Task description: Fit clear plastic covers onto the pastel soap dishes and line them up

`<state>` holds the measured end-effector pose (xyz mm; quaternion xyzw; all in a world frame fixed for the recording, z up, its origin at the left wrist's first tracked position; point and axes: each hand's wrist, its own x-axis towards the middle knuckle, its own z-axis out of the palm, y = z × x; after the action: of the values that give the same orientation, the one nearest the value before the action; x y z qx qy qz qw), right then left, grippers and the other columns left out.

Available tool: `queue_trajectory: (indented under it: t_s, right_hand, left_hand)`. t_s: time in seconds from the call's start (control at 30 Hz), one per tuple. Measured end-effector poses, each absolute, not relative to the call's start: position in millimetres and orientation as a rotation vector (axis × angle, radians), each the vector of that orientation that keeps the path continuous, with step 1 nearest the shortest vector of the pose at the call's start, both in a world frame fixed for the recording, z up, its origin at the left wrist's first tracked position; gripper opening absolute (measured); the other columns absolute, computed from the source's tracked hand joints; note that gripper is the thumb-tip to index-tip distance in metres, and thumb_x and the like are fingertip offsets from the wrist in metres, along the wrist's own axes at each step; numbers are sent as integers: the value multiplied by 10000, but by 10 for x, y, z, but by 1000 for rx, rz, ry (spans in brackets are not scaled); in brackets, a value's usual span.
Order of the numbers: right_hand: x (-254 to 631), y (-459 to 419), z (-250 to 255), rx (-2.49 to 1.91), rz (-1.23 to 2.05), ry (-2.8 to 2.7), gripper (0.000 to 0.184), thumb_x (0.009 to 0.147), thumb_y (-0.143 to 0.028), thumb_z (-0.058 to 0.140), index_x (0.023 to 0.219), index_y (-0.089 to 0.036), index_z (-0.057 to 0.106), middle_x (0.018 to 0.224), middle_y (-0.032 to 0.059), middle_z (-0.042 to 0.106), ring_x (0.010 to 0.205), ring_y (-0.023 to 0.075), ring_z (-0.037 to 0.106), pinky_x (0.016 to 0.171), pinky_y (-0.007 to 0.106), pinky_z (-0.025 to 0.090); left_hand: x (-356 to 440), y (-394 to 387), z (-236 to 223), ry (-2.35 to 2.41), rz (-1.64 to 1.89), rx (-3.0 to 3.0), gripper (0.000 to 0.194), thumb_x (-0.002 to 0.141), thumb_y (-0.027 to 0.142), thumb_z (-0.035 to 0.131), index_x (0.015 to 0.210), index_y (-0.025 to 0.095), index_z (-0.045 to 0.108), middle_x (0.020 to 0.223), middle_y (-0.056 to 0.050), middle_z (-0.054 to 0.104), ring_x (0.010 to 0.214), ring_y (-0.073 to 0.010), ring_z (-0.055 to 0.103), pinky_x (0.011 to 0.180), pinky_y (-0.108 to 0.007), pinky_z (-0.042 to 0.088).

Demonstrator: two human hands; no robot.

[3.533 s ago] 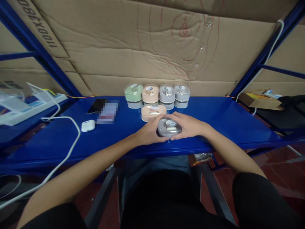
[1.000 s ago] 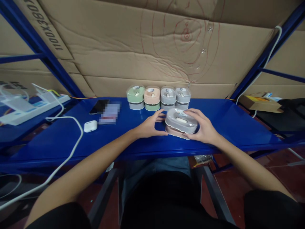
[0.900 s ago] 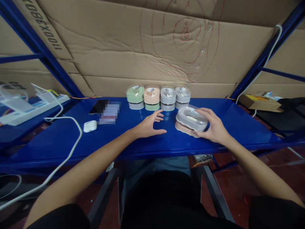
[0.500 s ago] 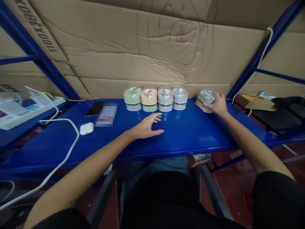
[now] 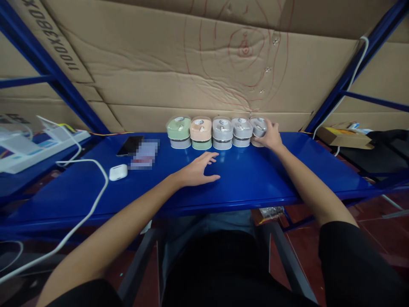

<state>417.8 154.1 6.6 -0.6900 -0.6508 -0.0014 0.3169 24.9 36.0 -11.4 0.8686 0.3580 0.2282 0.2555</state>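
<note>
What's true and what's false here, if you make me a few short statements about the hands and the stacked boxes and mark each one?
1. The right hand is gripping the right-end stack. True.
2. The left hand is holding a box. False: it is open and holds nothing.
3. The green-topped stack is at the left end of the row. True.
4. The peach-topped stack has a grey lower part. False: its lower part is green.
5. The white case lies to the right of the stacks. False: it lies to their left, on the blue table.
</note>
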Motion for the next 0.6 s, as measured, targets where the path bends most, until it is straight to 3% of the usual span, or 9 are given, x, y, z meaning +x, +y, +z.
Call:
queue_trajectory:
  t_s: [0.13,0.2,0.27,0.43,0.6]
  right_hand:
    - [4191,1488,171,-1771,-205,-1781,1279,704,-610,963,1740,-192,339,1805,338,265,1595,634,422,1226,832,411]
    - [4098,1451,253,-1670,-389,-1947,1262,750,-607,954,1756,-175,326,1860,322,192,1687,624,255,1289,838,305]
    - [3937,1438,313,-1537,-527,-2153,1232,771,-552,968,1761,-170,342,1885,289,192,1730,579,182,1341,800,237]
    - [3542,1492,262,-1464,-622,-2397,1098,823,-436,930,1728,-119,394,1812,305,387,1695,509,347,1369,731,237]
    - [3497,1376,150,-1413,-709,-2373,782,942,-282,701,1668,-110,466,1712,277,544,1583,476,495,1316,695,324]
  left_hand:
    - [247,354,-98,982,601,2358,880,930,588,772,1649,186,462,1607,-233,583,1430,-376,680,1230,-576,563]
    - [251,356,-96,983,597,2362,887,925,595,768,1647,179,465,1605,-234,579,1431,-376,678,1230,-575,564]
    - [255,357,-98,978,599,2367,884,920,595,768,1641,178,473,1614,-232,570,1441,-380,674,1232,-573,565]
    - [258,348,-104,971,613,2366,854,918,584,776,1624,192,498,1622,-216,569,1440,-380,679,1243,-571,562]
    - [244,352,-104,963,609,2376,831,927,572,787,1624,222,502,1628,-202,570,1442,-377,678,1235,-567,567]
